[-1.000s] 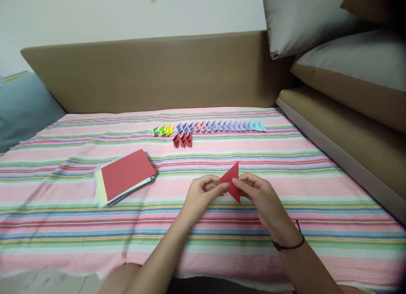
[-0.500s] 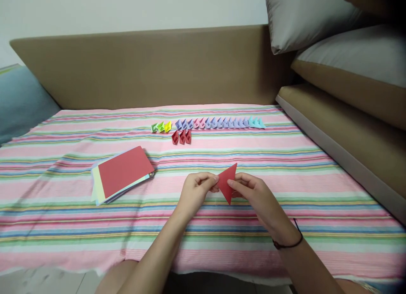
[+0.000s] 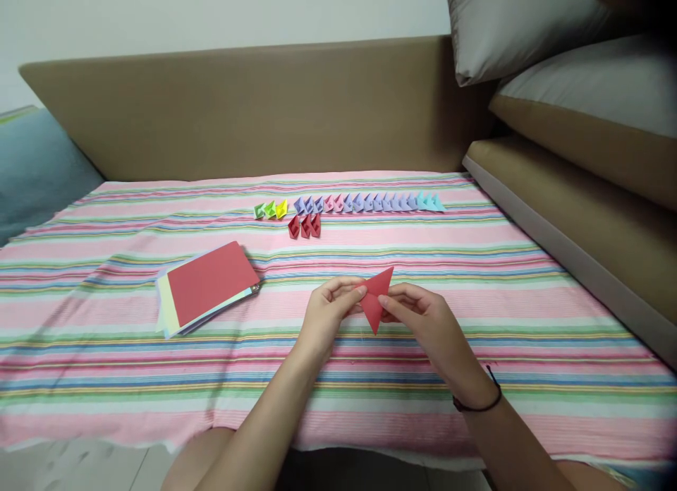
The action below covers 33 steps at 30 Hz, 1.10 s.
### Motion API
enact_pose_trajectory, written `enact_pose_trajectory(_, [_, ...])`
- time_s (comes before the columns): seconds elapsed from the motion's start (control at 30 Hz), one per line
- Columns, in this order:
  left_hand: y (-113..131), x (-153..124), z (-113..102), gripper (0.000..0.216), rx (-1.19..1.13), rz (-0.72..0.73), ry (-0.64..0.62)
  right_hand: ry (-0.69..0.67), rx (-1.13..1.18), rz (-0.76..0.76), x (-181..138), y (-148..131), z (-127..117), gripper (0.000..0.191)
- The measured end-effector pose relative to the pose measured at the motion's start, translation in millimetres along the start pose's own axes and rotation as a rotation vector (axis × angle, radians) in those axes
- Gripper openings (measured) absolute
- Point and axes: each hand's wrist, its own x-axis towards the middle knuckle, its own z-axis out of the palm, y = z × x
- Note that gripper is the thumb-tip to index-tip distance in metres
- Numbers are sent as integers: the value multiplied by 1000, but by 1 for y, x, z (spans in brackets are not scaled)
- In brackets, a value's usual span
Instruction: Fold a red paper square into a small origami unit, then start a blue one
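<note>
A folded piece of red paper, with one point up and one point down, is held above the striped cloth between both hands. My left hand pinches its left side, thumb on top. From the right, my right hand grips the other side, its thumb resting on the paper's face and its fingers behind. Farther back stand small folded paper boats: several red ones in front, and a longer row of purple, pink and blue ones behind.
Left of my hands lies a stack of coloured paper with a red sheet on top. Green and yellow boats stand at the row's left end. A brown backrest closes off the rear, and cushions are piled at the right.
The red paper has turned slightly in my hands and its lower point has shifted left. My left thumb lies farther over the paper. The view has moved a little.
</note>
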Motion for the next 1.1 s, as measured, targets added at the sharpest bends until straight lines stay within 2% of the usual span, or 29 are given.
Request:
enact_pose_trajectory(0.1, [3, 0, -3, 24, -23, 2, -2, -41, -21, 13, 0, -3, -2, 23])
enact_pose_trajectory(0.3, [5, -1, -1, 19, -210, -151, -125, -106, 77, 11, -1, -6, -2, 22])
enact_pose_trajectory(0.53, [2, -1, -3, 20, -342, -255, -174, -156, 124, -6, -2, -6, -1, 25])
enact_pose_trajectory(0.67, [2, -1, -4, 19, -371, -272, -171, -148, 133, -5, -3, -7, -2, 24])
enact_pose_trajectory(0.87, [-1, -2, -3, 21, -452, -319, -241, -180, 172, 2, -3, -7, 1, 26])
enact_pose_trajectory(1.1, [-2, -2, -2, 22, -462, -313, -229, -174, 158, 0, -3, -8, 2, 22])
